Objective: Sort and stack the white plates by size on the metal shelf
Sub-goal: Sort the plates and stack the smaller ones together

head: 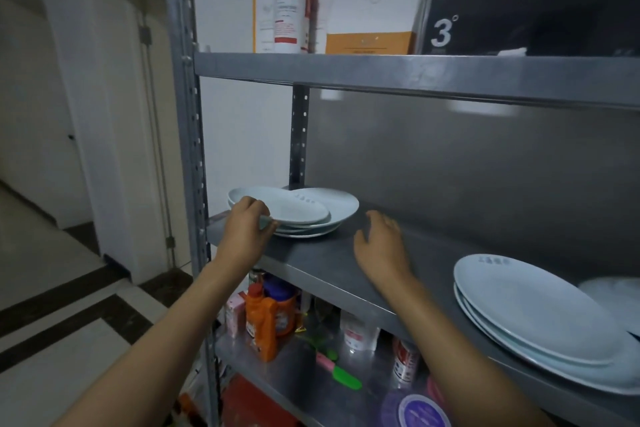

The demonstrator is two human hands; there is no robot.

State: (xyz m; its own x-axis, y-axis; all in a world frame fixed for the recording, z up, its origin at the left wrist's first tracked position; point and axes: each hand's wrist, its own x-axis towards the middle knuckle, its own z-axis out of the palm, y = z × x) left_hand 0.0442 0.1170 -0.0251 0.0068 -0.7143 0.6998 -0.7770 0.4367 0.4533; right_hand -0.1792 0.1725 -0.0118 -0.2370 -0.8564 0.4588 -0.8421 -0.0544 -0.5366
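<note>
At centre frame the left hand (247, 224) pinches the rim of the top small white plate (277, 206) on an offset stack of white plates (311, 218) on the grey metal shelf (329, 253), apparently near its left edge, so a tug could slide the stack off, while the right hand (379, 243) hovers spread and empty.

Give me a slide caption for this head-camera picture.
Left hand grips the small plates while right hand rests on the metal shelf beside large plates.
</note>
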